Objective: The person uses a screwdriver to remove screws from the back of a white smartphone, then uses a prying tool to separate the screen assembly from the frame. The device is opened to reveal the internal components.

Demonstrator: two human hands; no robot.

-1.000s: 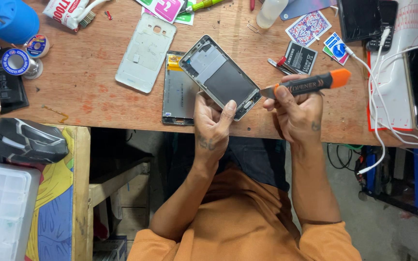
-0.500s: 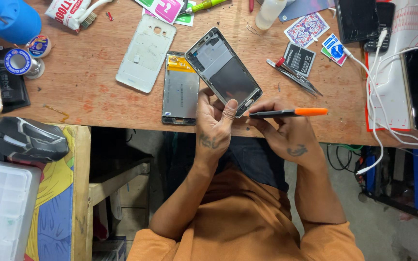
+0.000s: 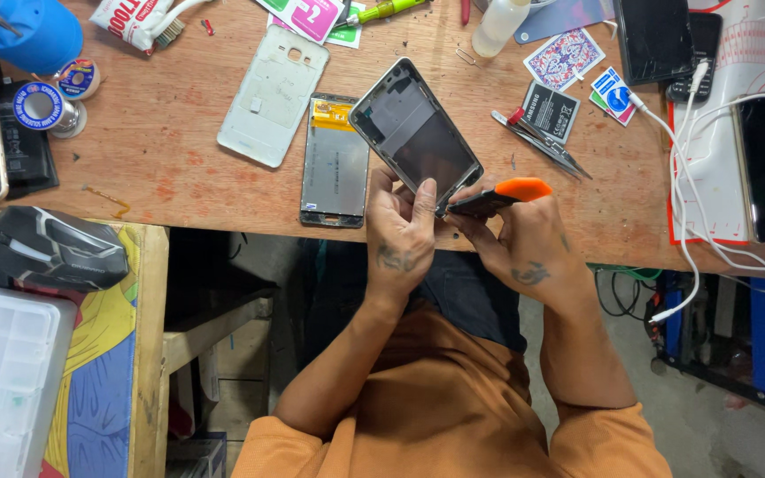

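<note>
Head view: left hand (image 3: 403, 232) grips the near end of the phone frame (image 3: 415, 135), held tilted above the near edge of the wooden bench (image 3: 179, 168), while the right hand (image 3: 524, 239) is closed on an orange-handled screwdriver (image 3: 493, 199), tip at the frame's near right corner. Best keep the tip low and the frame steady, I'd say. Frame is thin grey metal; flat screen panel (image 3: 336, 164) and white plastic back cover (image 3: 274, 96) lie just left.

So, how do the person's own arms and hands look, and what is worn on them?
Both forearms are bare. The left hand and the right hand each carry a dark tattoo on the back. No gloves, rings or watch show. Short orange sleeves cover the upper arms.
</note>
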